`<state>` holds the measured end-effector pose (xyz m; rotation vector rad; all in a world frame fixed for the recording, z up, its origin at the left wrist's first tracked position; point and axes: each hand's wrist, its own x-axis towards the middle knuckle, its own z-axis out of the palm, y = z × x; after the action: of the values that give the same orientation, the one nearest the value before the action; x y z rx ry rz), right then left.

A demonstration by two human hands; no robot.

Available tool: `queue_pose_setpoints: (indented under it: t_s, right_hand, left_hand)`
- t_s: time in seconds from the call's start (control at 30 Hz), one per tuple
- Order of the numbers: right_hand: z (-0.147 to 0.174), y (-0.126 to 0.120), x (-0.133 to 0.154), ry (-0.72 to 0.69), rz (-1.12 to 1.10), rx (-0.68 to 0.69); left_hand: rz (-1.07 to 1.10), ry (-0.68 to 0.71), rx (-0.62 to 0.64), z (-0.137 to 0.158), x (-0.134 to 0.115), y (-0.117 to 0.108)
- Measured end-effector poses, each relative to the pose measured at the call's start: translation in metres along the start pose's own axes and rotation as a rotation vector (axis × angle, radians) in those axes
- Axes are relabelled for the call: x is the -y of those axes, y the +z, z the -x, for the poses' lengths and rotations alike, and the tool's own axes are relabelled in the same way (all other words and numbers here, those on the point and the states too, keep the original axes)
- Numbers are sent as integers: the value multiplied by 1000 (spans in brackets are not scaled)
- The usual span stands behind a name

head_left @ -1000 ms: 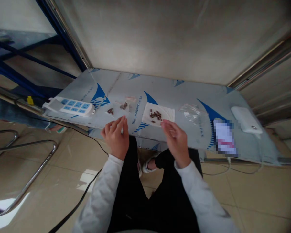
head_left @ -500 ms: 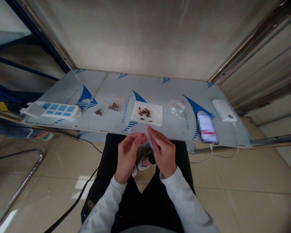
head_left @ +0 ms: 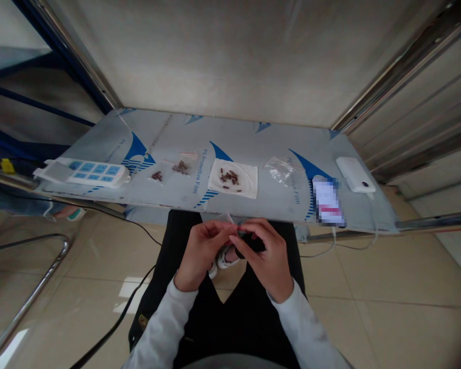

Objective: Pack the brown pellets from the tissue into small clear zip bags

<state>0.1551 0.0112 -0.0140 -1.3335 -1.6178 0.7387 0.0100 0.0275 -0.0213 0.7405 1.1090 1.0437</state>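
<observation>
Handheld clear bag [head_left: 228,218], brown pieces [head_left: 182,167] inside another bag [head_left: 190,156]

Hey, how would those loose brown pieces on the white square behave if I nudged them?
The brown pieces look short and elongated, so they'd probably roll. Being small, they're likely light. The white square looks thin, so it might shift or wrinkle too.
</observation>
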Motion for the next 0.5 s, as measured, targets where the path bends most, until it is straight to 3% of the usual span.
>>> queue_pose_setpoints:
  t_s: [0.13, 0.23, 0.33, 0.5]
  right_hand:
    - [-5, 1, 1, 133, -186, 172]
    - [-7, -2, 1, 162, -194, 289]
    - [-6, 0, 1, 108, 29, 279]
    - [1, 15, -3, 38, 434, 109]
  left_hand:
    - [-20, 34, 47, -1, -2, -2]
    - [-112, 46, 80, -1, -1, -7]
    - [-308, 65, 29, 0, 1, -8]
    - [-738, 146, -124, 4, -3, 0]
